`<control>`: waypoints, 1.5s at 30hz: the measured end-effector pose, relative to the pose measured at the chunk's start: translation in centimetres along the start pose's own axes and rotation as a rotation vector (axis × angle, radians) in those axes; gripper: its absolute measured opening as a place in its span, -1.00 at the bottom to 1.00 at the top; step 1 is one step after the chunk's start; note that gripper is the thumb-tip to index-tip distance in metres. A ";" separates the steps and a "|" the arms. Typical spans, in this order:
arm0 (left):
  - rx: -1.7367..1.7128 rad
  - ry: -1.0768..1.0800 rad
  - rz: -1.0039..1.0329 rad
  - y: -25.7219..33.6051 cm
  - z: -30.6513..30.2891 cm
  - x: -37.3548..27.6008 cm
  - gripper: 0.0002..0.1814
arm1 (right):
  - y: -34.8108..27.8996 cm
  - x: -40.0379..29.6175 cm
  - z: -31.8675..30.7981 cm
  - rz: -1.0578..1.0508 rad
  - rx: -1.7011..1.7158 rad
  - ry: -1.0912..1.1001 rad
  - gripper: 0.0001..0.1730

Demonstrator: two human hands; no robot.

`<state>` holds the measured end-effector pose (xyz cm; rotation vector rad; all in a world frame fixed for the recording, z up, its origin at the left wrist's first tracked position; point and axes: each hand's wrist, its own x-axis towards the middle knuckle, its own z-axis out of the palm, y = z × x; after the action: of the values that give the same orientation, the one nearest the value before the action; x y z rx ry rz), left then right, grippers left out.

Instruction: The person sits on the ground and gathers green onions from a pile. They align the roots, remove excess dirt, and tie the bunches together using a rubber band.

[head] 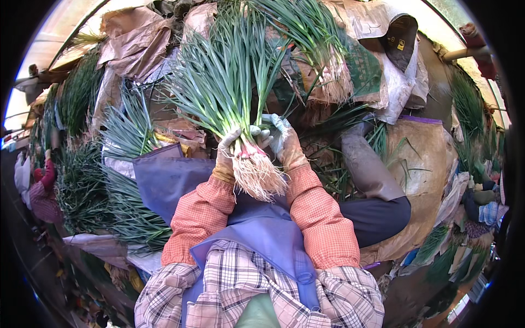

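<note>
A thick bunch of spring onions (pixel 240 90) is held upright in front of my apron, green leaves pointing away and pale, stringy roots (pixel 260 176) hanging towards me. My left hand (pixel 229 149), in a soiled glove, wraps the bunch just above the pinkish bulbs. Light-coloured fingertips show on the bunch's right side. My right hand (pixel 285 137), in a pale bluish glove, is at that same side, its fingertips closed at the base of a few stalks (pixel 262 98). Its far fingers are partly hidden.
Another spring onion bunch (pixel 332 69) lies on sacking ahead. Loose onion heaps (pixel 137 205) lie at left. A blue apron (pixel 172 184) covers my lap; my bent leg (pixel 371 164) is at right beside a brown sack (pixel 418 164). Other people (pixel 45 188) sit at the far left and right.
</note>
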<state>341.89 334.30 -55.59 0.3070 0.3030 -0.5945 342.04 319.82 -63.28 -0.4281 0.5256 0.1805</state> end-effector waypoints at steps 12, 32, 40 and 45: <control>-0.079 -0.095 -0.077 -0.3 0.2 -0.6 -0.58 | -7.1 3.6 -0.3 -0.220 -0.037 0.175 -0.55; -0.060 0.012 -0.043 1.7 -0.5 -1.8 -0.48 | -6.8 2.3 1.3 -0.291 -0.229 0.154 -0.63; 0.017 -0.071 -0.058 1.8 0.4 -1.2 -0.31 | 0.7 2.4 -3.8 0.033 -0.526 0.114 -0.79; -0.018 0.017 -0.081 1.3 -0.3 0.3 -0.38 | -2.5 -5.2 -0.5 -0.141 -1.235 -0.260 -0.71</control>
<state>342.85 335.31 -55.77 0.2836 0.3386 -0.6688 338.08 317.02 -60.07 -1.6140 0.0637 0.4133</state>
